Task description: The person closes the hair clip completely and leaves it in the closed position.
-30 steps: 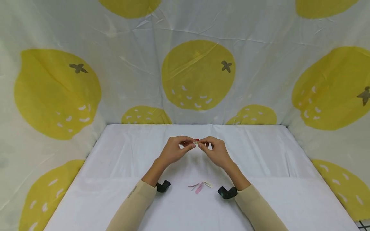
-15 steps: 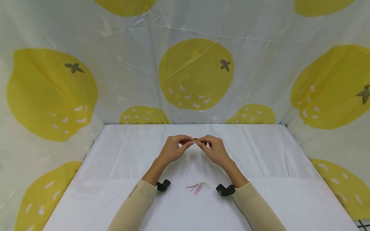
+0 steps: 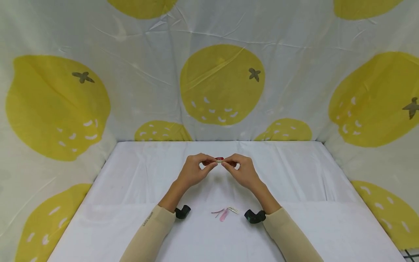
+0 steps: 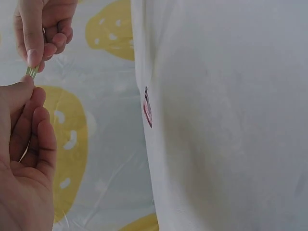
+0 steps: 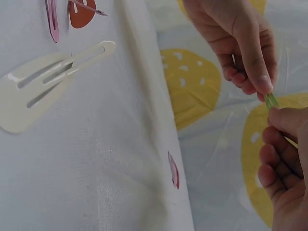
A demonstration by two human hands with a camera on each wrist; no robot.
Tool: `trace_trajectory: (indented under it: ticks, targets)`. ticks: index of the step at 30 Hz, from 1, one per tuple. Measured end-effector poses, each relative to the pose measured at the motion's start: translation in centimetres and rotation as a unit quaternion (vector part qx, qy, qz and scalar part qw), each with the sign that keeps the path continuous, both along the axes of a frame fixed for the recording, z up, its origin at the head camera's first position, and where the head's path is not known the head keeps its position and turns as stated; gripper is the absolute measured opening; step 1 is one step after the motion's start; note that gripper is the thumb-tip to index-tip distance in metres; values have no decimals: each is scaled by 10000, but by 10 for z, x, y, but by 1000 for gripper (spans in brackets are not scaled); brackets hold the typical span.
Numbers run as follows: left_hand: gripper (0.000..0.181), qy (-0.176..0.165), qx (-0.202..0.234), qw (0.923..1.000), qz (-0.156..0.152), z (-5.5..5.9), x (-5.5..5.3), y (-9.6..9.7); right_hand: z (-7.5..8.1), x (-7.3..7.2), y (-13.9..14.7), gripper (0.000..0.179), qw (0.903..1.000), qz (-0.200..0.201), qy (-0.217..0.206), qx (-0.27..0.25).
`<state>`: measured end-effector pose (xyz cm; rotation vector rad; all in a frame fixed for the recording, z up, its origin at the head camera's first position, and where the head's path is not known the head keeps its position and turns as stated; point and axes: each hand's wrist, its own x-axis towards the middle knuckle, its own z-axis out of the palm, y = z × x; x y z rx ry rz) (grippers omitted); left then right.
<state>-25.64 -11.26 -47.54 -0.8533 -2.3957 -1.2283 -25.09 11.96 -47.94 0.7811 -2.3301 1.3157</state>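
Observation:
A small green snap hair clip (image 4: pixel 32 71) is stretched between both hands above the far part of the table. My left hand (image 3: pixel 194 170) pinches one end of it with thumb and fingers. The other end is pinched by my right hand (image 3: pixel 243 171). Much of the clip is hidden by the fingertips; a green slotted strip of it shows in the right wrist view. Beyond the hands lies a red hair clip (image 5: pixel 173 170) on the white cloth. Closer to the body, a pink hair clip (image 3: pixel 224 214) and a cream hair clip (image 5: pixel 43 89) lie together.
An orange-brown hair clip (image 5: pixel 82 15) lies in the near group, with thin pink clips around it. White cloth covers the table (image 3: pixel 294 225). A curtain (image 3: pixel 294 83) printed with yellow fruit stands behind and on both sides.
Both hands keep their pinch on the green hair clip and shift slightly left. The red clip behind them shows more clearly than half a second ago. The near group stays put.

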Motion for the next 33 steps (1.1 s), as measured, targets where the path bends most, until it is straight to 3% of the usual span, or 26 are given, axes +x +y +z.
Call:
trace_trajectory:
  ticks: [6, 13, 19, 33]
  targets:
    - [10, 235, 176, 9995, -137, 2, 0, 1, 1, -2, 1, 6, 9995, 64, 262, -141]
    - [10, 183, 349, 9991, -168, 6, 1, 4, 25, 15, -7, 7, 9976, -46, 499, -484]
    - [11, 50, 564, 9982, -190, 9, 2, 5, 7, 2, -3, 9, 9969, -170, 603, -486]
    - [10, -305, 658, 9972, -165, 11, 5, 3, 6, 1, 0, 6, 9989, 75, 190, -418]
